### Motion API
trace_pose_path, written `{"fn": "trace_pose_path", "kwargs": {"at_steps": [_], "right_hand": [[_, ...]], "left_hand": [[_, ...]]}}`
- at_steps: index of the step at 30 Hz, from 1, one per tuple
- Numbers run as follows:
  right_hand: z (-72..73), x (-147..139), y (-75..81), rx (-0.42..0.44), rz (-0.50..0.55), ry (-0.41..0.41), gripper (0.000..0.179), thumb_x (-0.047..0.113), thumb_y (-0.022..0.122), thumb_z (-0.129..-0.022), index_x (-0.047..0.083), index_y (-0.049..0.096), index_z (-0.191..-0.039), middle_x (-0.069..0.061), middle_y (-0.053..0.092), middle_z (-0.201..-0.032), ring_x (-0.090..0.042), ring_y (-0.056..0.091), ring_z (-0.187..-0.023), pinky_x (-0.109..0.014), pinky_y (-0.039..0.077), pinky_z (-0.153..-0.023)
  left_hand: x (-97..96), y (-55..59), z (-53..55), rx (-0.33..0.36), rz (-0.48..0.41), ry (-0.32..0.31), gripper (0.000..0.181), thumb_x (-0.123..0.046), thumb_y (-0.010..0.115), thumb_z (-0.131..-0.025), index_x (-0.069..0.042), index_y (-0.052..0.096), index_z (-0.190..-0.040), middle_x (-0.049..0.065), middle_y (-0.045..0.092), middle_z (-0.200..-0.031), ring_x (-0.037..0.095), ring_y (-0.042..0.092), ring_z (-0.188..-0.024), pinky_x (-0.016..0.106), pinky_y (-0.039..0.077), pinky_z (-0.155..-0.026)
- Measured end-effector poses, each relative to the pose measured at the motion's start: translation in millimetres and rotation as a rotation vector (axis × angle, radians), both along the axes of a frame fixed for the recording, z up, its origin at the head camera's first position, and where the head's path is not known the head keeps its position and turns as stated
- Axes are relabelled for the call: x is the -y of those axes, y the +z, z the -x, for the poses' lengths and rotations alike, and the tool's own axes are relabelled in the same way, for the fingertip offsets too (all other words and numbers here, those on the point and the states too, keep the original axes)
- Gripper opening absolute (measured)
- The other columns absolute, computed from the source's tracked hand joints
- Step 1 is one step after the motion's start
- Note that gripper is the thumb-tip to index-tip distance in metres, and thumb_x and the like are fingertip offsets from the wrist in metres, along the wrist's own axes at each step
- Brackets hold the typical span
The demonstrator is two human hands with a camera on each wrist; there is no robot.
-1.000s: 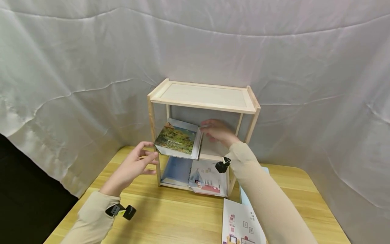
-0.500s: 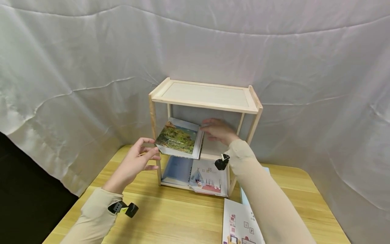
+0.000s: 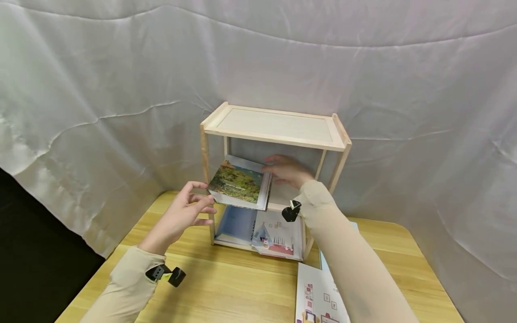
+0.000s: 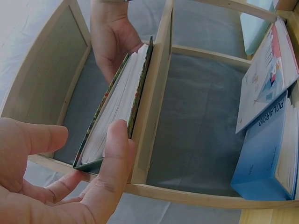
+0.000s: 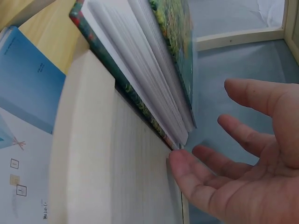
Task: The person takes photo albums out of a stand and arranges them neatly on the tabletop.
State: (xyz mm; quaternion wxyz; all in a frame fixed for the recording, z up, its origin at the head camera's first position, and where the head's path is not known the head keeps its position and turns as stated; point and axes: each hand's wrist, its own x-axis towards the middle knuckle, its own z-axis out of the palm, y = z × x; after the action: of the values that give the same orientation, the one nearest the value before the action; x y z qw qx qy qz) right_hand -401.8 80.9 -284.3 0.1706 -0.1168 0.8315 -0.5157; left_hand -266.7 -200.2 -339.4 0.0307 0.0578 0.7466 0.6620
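Observation:
A photo album (image 3: 238, 184) with a leafy landscape cover lies flat on the middle shelf of a small wooden rack (image 3: 274, 125), toward its left side. Its front part juts slightly past the shelf edge. My left hand (image 3: 181, 220) is at the album's front left corner, fingers spread and bent softly; in the left wrist view the thumb (image 4: 117, 140) overlaps the page edges. From the other side, my right hand (image 3: 287, 171) reaches over the shelf with loose fingers, one fingertip (image 5: 180, 158) right at the album's lower corner. Neither hand grips the album.
On the bottom shelf lie a blue book (image 4: 264, 158) marked POLAROID and a white illustrated book (image 3: 276, 233). Another white illustrated book (image 3: 319, 291) lies on the wooden table (image 3: 226, 278), partly under my right sleeve, with a light blue item (image 3: 353, 225) behind. Grey curtain (image 3: 258, 54) hangs behind the rack.
The album stays in nearly the same place on the shelf. My left hand has shifted slightly up and right along with the view; my right hand has hardly moved.

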Motion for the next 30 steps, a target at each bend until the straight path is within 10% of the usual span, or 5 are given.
{"fn": "trace_pose_path", "kwargs": {"at_steps": [30], "right_hand": [[2.4,-0.5,-3.4,-0.052,-0.102,-0.089,0.048,0.024,0.063,-0.098,0.010,0.052,-0.142,-0.008,0.047,-0.150,-0.029,0.046,-0.137,-0.045,0.046,-0.112]], "left_hand": [[-8.7,-5.8,6.2,0.039,-0.082,0.011,0.028,-0.025,0.052,-0.106,-0.015,0.037,-0.128,0.014,0.061,-0.104,0.026,0.073,-0.089,0.045,0.064,-0.078]]}}
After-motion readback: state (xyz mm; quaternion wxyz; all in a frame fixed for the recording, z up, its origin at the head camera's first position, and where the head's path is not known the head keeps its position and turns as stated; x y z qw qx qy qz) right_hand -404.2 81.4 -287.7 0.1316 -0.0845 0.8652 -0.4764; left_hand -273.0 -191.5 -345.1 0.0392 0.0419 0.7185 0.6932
